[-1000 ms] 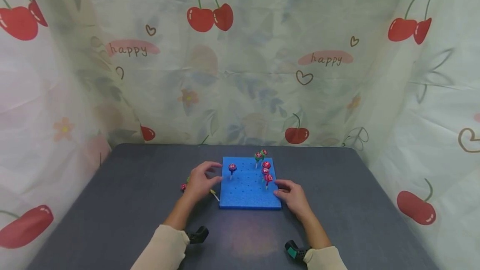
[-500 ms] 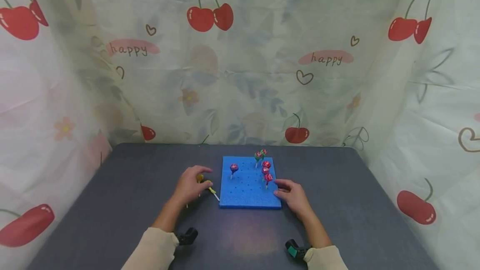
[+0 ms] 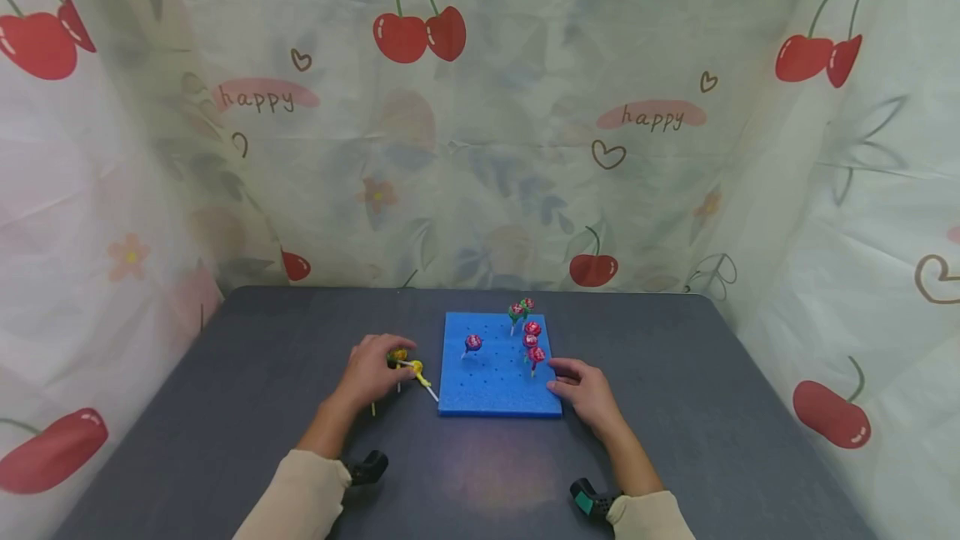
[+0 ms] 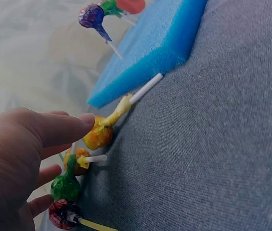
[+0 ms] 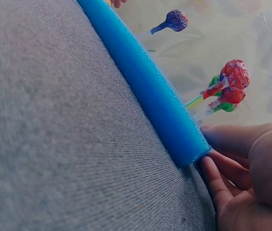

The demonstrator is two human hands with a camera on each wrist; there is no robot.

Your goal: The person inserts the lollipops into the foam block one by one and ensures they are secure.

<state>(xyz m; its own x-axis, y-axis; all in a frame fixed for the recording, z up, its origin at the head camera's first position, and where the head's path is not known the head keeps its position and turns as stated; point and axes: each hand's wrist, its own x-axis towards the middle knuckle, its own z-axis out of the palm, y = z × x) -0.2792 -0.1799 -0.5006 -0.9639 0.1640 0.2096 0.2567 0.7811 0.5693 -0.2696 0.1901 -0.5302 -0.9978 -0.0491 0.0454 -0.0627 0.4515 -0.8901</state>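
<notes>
My left hand (image 3: 369, 372) is by the loose lollipops left of the blue foam board (image 3: 491, 390), fingers apart and gently bent. In the left wrist view its thumb lies over the head of a yellow lollipop (image 4: 97, 134), without a clear pinch. Its fingers are near another yellow lollipop (image 4: 80, 161), a green lollipop (image 4: 66, 186) and a dark red lollipop (image 4: 63, 214). My right hand (image 3: 588, 394) holds the board's right edge between thumb and fingers. A purple lollipop (image 3: 473, 343) stands tilted in the board's left part.
Several red and green lollipops stand along the board's right side, such as a red lollipop (image 3: 536, 355). Rows of small holes mark the board. Underneath is a dark grey table (image 3: 675, 407), with a printed curtain (image 3: 510, 148) behind it and at both sides.
My left hand has drawn back leftward from the board's left edge to the loose lollipops. The purple lollipop has leaned over to the right and lower. The right hand keeps its place.
</notes>
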